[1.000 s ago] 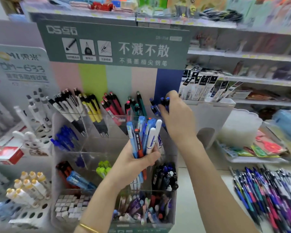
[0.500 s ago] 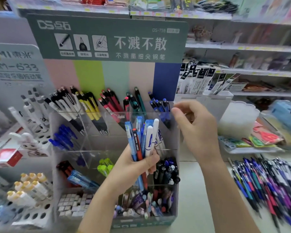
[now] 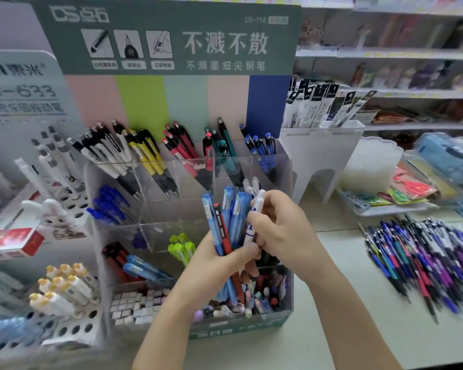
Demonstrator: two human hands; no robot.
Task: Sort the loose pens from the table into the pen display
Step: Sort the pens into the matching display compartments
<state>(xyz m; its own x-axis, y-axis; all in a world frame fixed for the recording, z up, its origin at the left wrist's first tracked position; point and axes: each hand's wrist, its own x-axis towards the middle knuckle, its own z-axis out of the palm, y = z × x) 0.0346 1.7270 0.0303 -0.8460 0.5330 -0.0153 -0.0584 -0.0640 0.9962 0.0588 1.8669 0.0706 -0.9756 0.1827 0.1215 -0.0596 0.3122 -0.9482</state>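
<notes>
Head view: pens [image 3: 148, 156] in pen display [image 3: 169, 208]

Bright, even, diffuse light; shadows faint and soft. Centre fairly sharp: print on the dark green card header [image 3: 171, 36] is legible. The heap of loose blue and purple plastic pens [image 3: 422, 260] and the pale store shelves [image 3: 385, 52] are smeared by blur. Left edge soft; lines bow at the edges.

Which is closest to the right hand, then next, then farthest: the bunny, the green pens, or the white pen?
1. White pen: pinched in the right hand.
2. Green pens: in the display, to its left.
3. Bunny: far left.
</notes>
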